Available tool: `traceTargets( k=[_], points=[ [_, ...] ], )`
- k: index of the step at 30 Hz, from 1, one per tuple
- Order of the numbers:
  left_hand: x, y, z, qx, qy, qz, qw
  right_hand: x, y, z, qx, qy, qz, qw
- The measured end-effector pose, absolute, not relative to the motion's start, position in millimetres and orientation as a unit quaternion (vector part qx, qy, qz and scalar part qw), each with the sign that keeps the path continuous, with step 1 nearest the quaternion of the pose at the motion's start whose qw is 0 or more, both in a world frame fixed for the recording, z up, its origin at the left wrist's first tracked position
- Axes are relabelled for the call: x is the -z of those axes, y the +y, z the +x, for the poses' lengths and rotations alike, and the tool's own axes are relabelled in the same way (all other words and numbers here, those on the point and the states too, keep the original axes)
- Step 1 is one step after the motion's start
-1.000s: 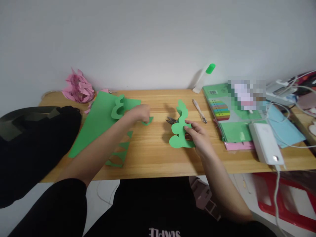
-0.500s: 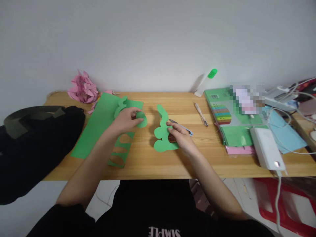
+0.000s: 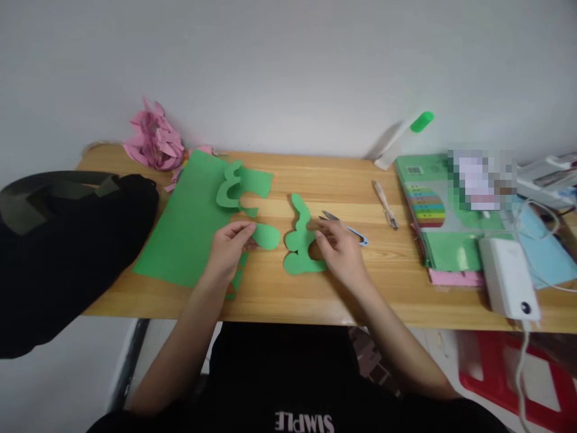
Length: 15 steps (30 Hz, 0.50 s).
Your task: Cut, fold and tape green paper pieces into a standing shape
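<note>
My left hand [image 3: 231,245] pinches a small rounded green paper piece [image 3: 267,236] just above the wooden table [image 3: 279,300]. My right hand [image 3: 340,251] holds a wavy green paper cut-out [image 3: 298,239] by its right edge, its lobes facing left. The two green pieces sit a few centimetres apart. Scissors with a blue handle [image 3: 349,229] lie behind my right hand; I cannot tell whether the fingers touch them. A large green sheet [image 3: 192,219] with a curled cut edge [image 3: 231,187] lies under and left of my left hand.
A black bag [image 3: 67,240] covers the table's left end. Pink paper scraps [image 3: 153,141] sit at the back left. A small knife [image 3: 386,204], a glue bottle [image 3: 403,135], a coloured paper pack [image 3: 433,210] and a white power bank [image 3: 507,276] with cable lie right.
My left hand drew the small green piece toward me and nearer the wavy cut-out. The right hand stayed about where it was with its cut-out. The camera view shifted slightly left.
</note>
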<state>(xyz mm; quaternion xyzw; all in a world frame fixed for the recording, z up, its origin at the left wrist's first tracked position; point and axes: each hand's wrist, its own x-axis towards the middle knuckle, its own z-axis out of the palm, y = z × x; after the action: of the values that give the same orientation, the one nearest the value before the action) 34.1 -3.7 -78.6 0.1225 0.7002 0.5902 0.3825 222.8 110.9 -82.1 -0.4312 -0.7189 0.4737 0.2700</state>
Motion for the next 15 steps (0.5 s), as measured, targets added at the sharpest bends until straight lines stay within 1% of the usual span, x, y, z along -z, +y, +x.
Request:
traceTargets(
  k=[1,2,3,4,6,7,8,9,10,11,13,15],
  points=[
    [78.8,-5.0,36.6,-0.594,0.705,0.125,0.368,76.5,109.0,225.0,-0.438,-0.733,-0.433,0.288],
    [77.9,-6.7,40.0,-0.593,0.717,0.141,0.338,70.4,106.0,226.4,-0.432,-0.738,-0.432,0.289],
    [76.1,-9.1,44.2,-0.586,0.737,0.179,0.287,64.4,101.9,227.1,-0.457,-0.734,-0.423,0.270],
    [73.3,-12.0,49.4,-0.565,0.759,0.242,0.214,58.9,96.8,226.9,-0.506,-0.723,-0.405,0.238],
    [65.9,-18.6,61.6,-0.474,0.771,0.425,0.021,51.1,85.2,224.8,-0.623,-0.679,-0.353,0.164],
    [62.0,-21.7,68.3,-0.414,0.750,0.511,-0.073,49.2,79.6,223.2,-0.671,-0.649,-0.331,0.141],
    [58.4,-24.4,75.1,-0.361,0.721,0.573,-0.145,48.6,74.8,221.5,-0.706,-0.619,-0.318,0.130],
    [55.4,-26.5,81.6,-0.322,0.693,0.615,-0.192,49.2,71.1,220.1,-0.729,-0.595,-0.314,0.127],
    [53.2,-27.9,87.6,-0.298,0.673,0.642,-0.213,50.8,68.7,219.2,-0.743,-0.575,-0.318,0.130],
    [52.0,-28.7,92.6,-0.288,0.663,0.658,-0.212,53.0,67.7,219.0,-0.750,-0.560,-0.326,0.134],
    [52.2,-28.8,99.1,-0.301,0.658,0.672,-0.157,58.0,69.4,220.8,-0.752,-0.546,-0.345,0.132],
    [55.1,-27.7,99.8,-0.353,0.655,0.663,-0.081,61.9,74.9,225.4,-0.744,-0.554,-0.357,0.112]
  ],
)
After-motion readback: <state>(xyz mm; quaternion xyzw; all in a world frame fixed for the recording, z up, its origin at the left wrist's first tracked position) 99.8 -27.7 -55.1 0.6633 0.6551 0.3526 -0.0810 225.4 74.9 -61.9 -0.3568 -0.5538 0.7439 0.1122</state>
